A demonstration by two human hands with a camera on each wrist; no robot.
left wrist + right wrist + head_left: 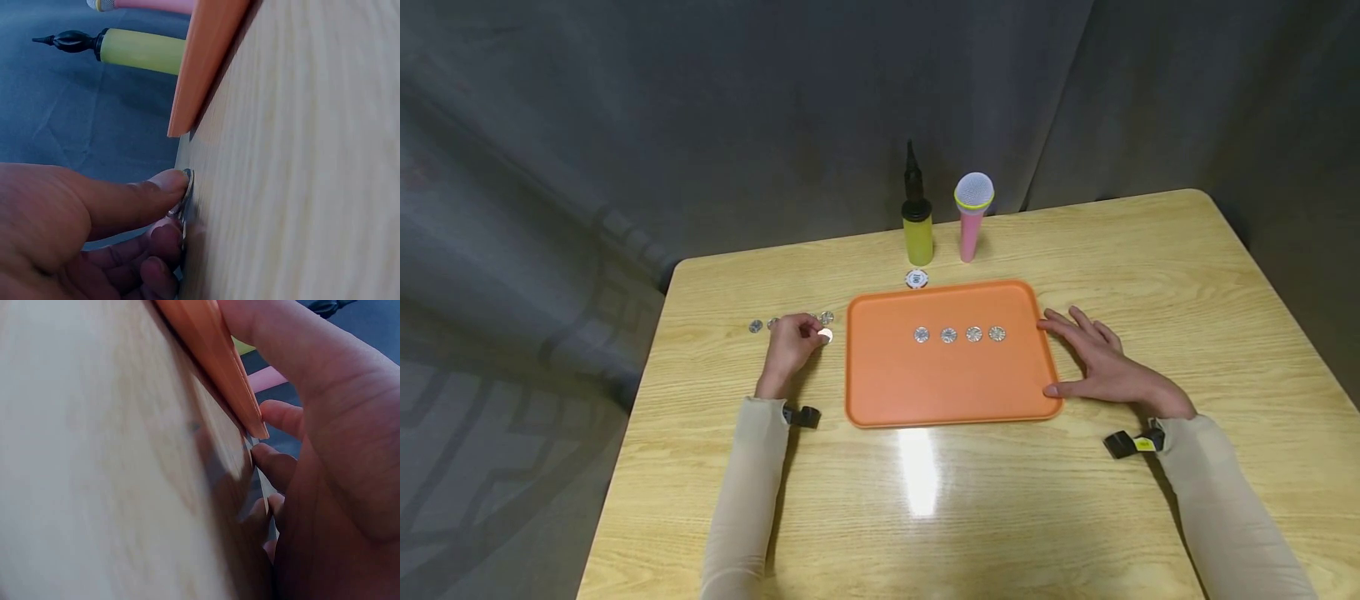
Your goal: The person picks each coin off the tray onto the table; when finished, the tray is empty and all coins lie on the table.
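My left hand is beside the tray's left edge, with a silver coin pinched between thumb and fingers. In the left wrist view this coin is tilted on edge, close over the wood. Behind the hand lie more silver coins, some partly hidden by the fingers. An orange tray is to the right, and several silver coins lie on it in a row. At the tray's right side my right hand is spread, thumb and forefinger touching the rim.
Behind the tray stand a yellow pump with a black nozzle and a pink toy microphone. A white poker chip lies between pump and tray. Dark curtains hang beyond the wooden table.
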